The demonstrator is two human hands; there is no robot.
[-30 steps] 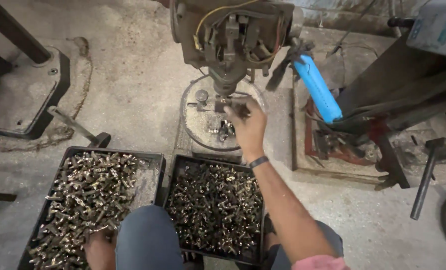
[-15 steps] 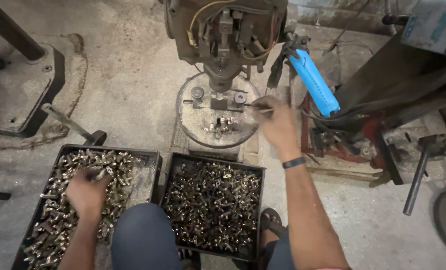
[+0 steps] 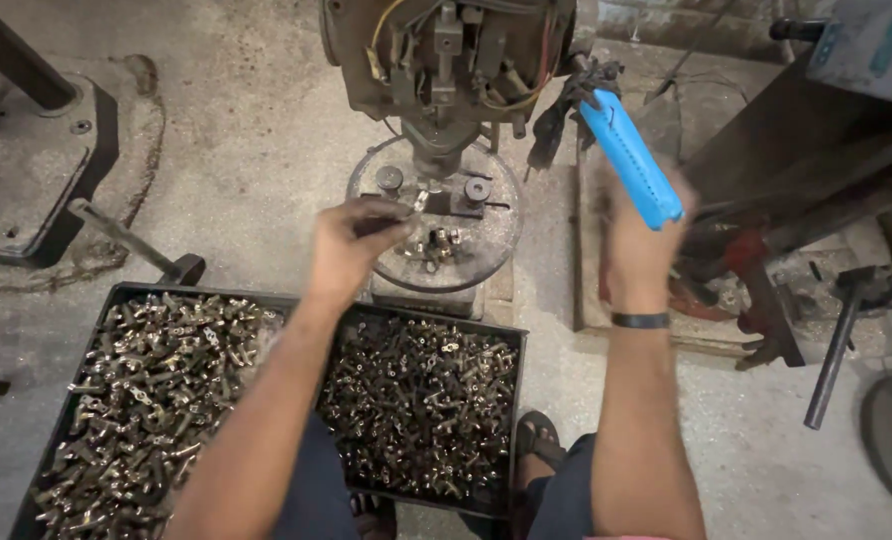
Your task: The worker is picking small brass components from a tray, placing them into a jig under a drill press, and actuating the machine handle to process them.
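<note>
Pinching a small metal part (image 3: 391, 222) just left of the press's round plate (image 3: 501, 235), left hand (image 3: 351, 245); right hand (image 3: 638, 245) grips the blue lever handle (image 3: 629, 158).

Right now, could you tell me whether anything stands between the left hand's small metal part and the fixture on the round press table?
Nothing visible does: the left hand holds the small part beside the fixture on the round table.

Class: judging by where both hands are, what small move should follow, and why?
Probably seat the small part: the left hand holds it just short of the press's round table, while the right hand already grips the blue lever handle.
</note>
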